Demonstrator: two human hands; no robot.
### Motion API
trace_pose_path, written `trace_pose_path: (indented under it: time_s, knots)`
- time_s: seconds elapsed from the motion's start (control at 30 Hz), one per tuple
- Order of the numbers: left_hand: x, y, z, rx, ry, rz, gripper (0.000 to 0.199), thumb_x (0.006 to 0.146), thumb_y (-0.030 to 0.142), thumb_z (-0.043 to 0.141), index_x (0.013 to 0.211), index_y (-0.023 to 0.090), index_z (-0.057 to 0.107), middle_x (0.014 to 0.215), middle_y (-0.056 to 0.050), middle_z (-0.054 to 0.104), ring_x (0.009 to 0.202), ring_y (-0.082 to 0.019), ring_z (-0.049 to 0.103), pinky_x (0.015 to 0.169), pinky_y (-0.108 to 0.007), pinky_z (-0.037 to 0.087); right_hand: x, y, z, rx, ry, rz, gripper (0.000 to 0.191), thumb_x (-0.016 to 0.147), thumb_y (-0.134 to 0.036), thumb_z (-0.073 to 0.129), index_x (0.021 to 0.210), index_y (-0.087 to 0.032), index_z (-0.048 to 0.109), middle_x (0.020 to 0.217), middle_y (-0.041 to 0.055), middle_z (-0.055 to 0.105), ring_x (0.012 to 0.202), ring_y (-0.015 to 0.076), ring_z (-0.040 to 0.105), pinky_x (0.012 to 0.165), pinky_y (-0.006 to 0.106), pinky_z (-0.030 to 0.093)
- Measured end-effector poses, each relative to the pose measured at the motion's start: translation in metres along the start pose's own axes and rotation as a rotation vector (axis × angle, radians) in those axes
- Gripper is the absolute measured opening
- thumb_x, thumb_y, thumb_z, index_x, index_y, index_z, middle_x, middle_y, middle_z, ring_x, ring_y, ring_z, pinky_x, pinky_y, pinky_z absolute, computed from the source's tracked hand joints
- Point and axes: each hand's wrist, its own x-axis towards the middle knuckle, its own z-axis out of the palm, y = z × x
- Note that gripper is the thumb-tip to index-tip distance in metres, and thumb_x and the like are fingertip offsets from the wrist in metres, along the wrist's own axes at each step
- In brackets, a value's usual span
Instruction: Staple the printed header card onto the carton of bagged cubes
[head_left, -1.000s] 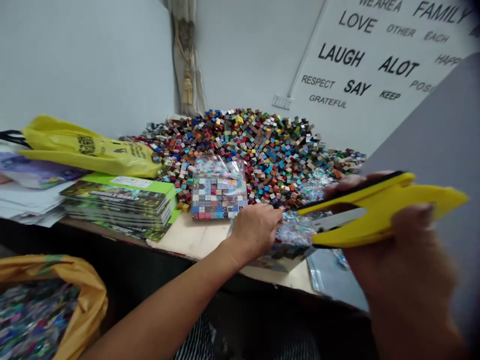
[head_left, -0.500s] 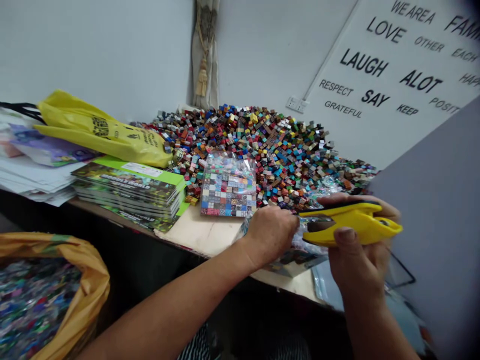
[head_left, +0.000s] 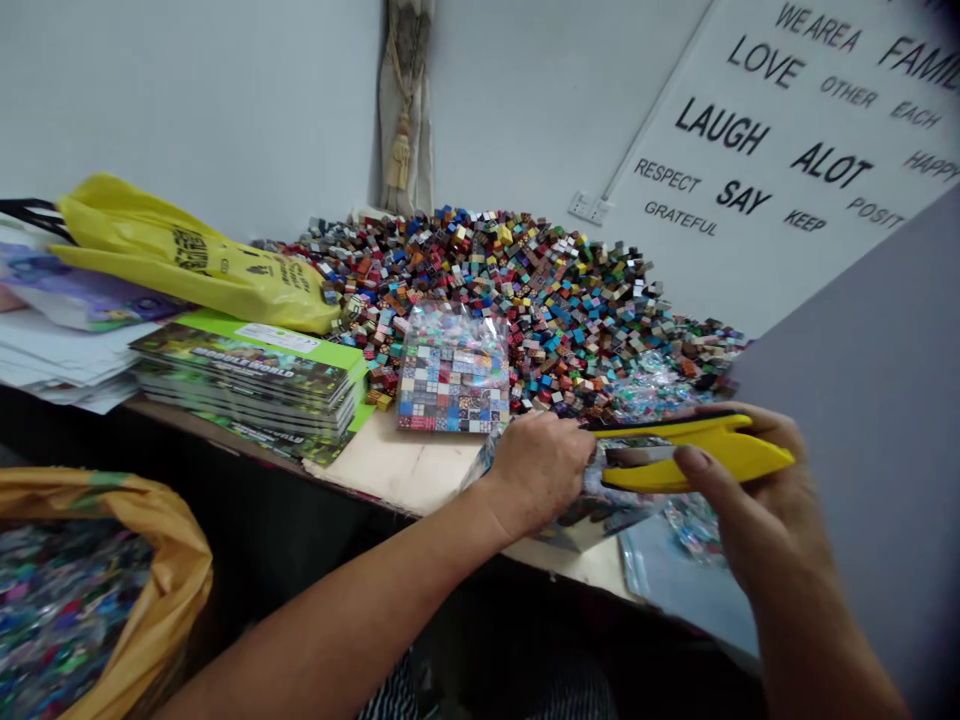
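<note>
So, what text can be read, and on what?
On the wall:
"WE ARE A"
"FAMIL", cut off
"LOVE"
"OTHER EACH"
"LAUGH ALOT"
"RESPECT"
"SAY"
"KEEP"
"HAPPY"
"POSIT", cut off
"GRATEFUL"
"WORLD" on the top booklet, other word blurred
Too blurred or cut to read: yellow bag, white label, wall's top row.

"And what colour out here! The tool [head_left: 750, 460] flashes bright yellow, trimmed in black!"

"Behind it, the cube heap [head_left: 517, 290] goes red, blue, teal, brown and yellow, all jumbled!"

"The packet [head_left: 454, 390] answers with a checkered grid, blues, whites and reds!"

"Lime green on the booklets [head_left: 247, 375], over dark, mottled covers! The carrier bag [head_left: 247, 285] is yellow, printed black!"

"Orange sack [head_left: 176, 565], green band! Cream counter [head_left: 405, 460]! And black-and-white stripes on the trousers [head_left: 390, 690]!"
</note>
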Motion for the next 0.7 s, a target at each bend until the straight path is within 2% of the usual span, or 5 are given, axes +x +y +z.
trace_pose_path:
  time_s: [0.17,0.33,0.43,0.57,0.7]
  knots:
    - [-0.001,-0.001,0.004,-0.015,0.035,0.008,0.016,0.087,0.016,0.05,0.086,0.018,0.066,0.086,-0.004,0.07,0.081,-0.02,0.061,0.065,-0.034,0.04,-0.007,-0.001,-0.011,0.298,0.063,0.113,0.031,0.076,-0.03,0.073,0.105,-0.027,0.062,0.108,0.0053,0.066,0.092,0.0222,0.066,0.069,0.035,0.06]
    - [-0.001,-0.001,0.007,0.016,0.065,0.01,0.018,0.09,0.019,0.05,0.081,0.018,0.065,0.083,-0.003,0.069,0.078,-0.02,0.06,0.064,-0.034,0.038,-0.008,0.004,-0.016,0.383,0.128,0.148,0.033,0.074,-0.028,0.073,0.105,-0.026,0.064,0.106,0.003,0.066,0.087,0.0186,0.067,0.072,0.034,0.061]
    - [0.0,-0.002,0.006,0.02,0.064,0.006,0.018,0.091,0.02,0.05,0.082,0.019,0.066,0.084,-0.003,0.07,0.077,-0.02,0.06,0.063,-0.034,0.037,-0.008,-0.001,-0.015,0.35,0.134,0.164,0.03,0.075,-0.028,0.073,0.103,-0.026,0.063,0.104,0.0029,0.066,0.084,0.0176,0.067,0.07,0.032,0.061]
    - [0.001,-0.001,0.006,0.035,0.054,-0.002,0.019,0.091,0.02,0.05,0.081,0.018,0.065,0.084,-0.004,0.07,0.078,-0.02,0.06,0.063,-0.034,0.037,-0.023,-0.023,-0.012,0.201,0.078,0.14,0.035,0.075,-0.034,0.075,0.107,-0.027,0.062,0.108,0.0061,0.066,0.091,0.0228,0.068,0.068,0.034,0.063]
    - [0.0,0.0,0.005,0.03,0.028,-0.003,0.02,0.092,0.02,0.048,0.083,0.018,0.065,0.085,-0.004,0.07,0.08,-0.02,0.06,0.065,-0.034,0.039,-0.043,-0.04,-0.002,0.012,0.184,0.056,0.047,0.07,-0.035,0.081,0.111,-0.029,0.061,0.112,0.0037,0.066,0.097,0.0209,0.067,0.082,0.032,0.061]
